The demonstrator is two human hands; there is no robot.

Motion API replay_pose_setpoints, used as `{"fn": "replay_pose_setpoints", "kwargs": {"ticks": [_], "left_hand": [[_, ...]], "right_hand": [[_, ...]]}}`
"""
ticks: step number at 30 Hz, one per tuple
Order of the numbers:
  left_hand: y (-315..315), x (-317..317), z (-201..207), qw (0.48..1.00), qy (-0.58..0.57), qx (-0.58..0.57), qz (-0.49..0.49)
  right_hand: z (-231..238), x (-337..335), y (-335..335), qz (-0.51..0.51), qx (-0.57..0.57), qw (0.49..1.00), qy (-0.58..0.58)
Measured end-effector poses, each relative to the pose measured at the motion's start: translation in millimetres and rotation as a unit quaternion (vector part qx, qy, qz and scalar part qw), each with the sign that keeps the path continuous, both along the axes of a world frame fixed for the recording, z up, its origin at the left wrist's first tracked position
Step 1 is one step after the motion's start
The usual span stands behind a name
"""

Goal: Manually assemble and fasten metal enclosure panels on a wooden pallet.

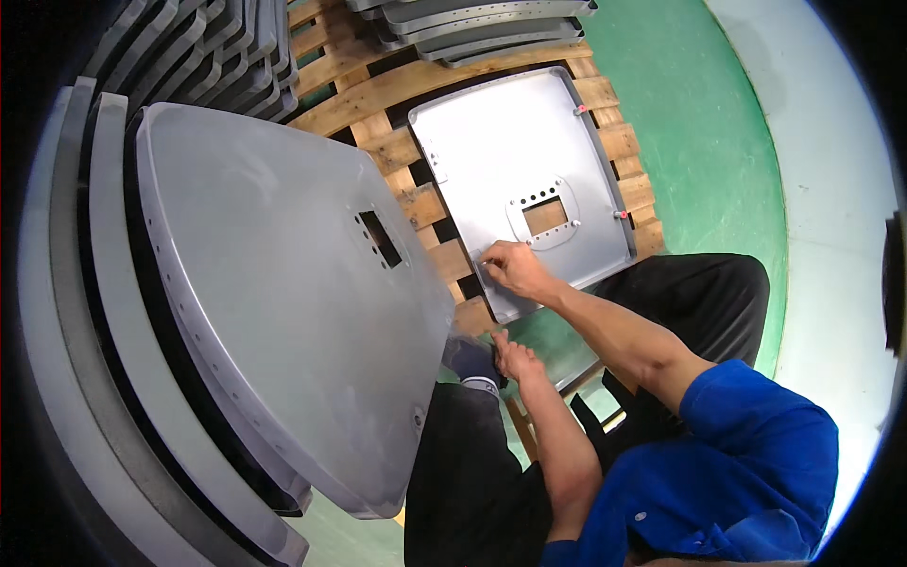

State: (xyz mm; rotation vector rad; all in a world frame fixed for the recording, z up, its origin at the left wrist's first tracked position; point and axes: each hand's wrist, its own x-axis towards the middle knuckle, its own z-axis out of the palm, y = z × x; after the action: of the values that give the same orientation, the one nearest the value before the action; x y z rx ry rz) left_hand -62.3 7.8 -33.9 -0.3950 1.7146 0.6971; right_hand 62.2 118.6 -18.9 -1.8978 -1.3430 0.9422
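Note:
A grey sheet-metal panel (482, 142) with upturned edges and a rectangular cut-out lies flat on a wooden pallet. My right hand (518, 268) rests over its lower left part, thumb and fingertips pinched together close to the left edge. Something tiny and pale may show at those fingertips, too small to name. Just below the panel's near left corner is my left hand (518, 359), its fingers curled and one fingertip reaching up toward the corner. Whatever it may hold is hidden. Small red pieces (620, 214) sit along the panel's right edge.
Large grey panels (283, 255) stand upright close on my left, the front one with a cut-out. More panels (203, 57) are stacked behind them, and another pile (491, 24) lies at the far end of the slatted pallet (416, 85). The floor (699, 123) is green.

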Motion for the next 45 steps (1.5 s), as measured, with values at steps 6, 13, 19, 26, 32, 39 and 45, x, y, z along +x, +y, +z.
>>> {"fn": "replay_pose_setpoints", "kwargs": {"ticks": [6,13,19,26,32,39,45], "left_hand": [[-9,-5,-12,0.997,-0.073,0.009,-0.005],[-7,-11,-6,0.986,-0.139,0.091,-0.026],[-5,-10,-29,0.984,-0.164,0.067,-0.02],[4,-10,-18,0.992,-0.108,0.063,-0.017],[7,-15,-21,0.99,-0.115,0.081,-0.016],[5,-13,-21,0.988,-0.116,0.103,0.004],[15,-8,-9,0.991,-0.087,0.098,-0.012]], "right_hand": [[-8,0,-5,0.045,-0.017,0.999,-0.023],[-17,-7,-17,0.053,-0.038,0.996,-0.054],[-15,3,-16,0.092,0.02,0.991,-0.091],[-10,-7,-10,0.134,-0.01,0.986,-0.1],[-24,-8,-19,0.128,0.023,0.985,-0.112],[-7,-9,-16,0.122,-0.018,0.985,-0.12],[-14,-11,-13,0.166,-0.017,0.973,-0.162]]}}
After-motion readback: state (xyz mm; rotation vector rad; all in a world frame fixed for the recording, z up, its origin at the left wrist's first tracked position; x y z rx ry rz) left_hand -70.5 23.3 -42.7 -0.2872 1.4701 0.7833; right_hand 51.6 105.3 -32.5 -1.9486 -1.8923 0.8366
